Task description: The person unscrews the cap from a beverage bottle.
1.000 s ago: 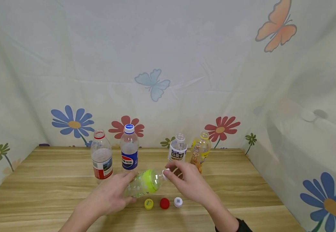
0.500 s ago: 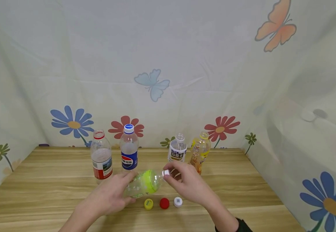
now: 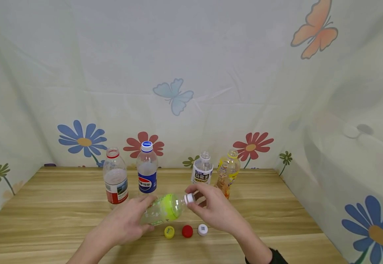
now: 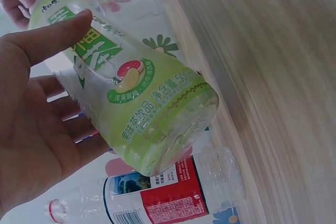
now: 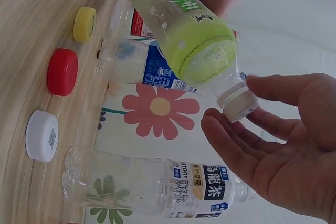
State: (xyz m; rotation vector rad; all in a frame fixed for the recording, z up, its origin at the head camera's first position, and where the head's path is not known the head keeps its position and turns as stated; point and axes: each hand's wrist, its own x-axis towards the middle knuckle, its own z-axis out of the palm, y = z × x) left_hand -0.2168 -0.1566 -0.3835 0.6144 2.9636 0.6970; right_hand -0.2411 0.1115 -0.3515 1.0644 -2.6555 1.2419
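Observation:
My left hand (image 3: 128, 220) grips a clear bottle with a green label (image 3: 165, 209), thumb on one side and fingers round the other. The bottle is tilted almost level above the table, its neck toward the right. A white cap (image 5: 240, 104) sits on its mouth. My right hand (image 3: 212, 207) pinches this cap between thumb and fingertips, as the right wrist view shows. In front of the bottle lie a yellow cap (image 3: 169, 232), a red cap (image 3: 187, 231) and another white cap (image 3: 203, 230).
Behind the hands stand an uncapped bottle with a red label (image 3: 117, 190), a capped Pepsi bottle (image 3: 147, 172), an uncapped oolong tea bottle (image 3: 203, 170) and an uncapped yellow-necked bottle (image 3: 228, 172). A flowered cloth (image 3: 211, 55) hangs behind the wooden table (image 3: 53, 212).
My right thumb and fingers have shifted around the white cap, and more of it shows now. My left hand and the green-label bottle have barely moved.

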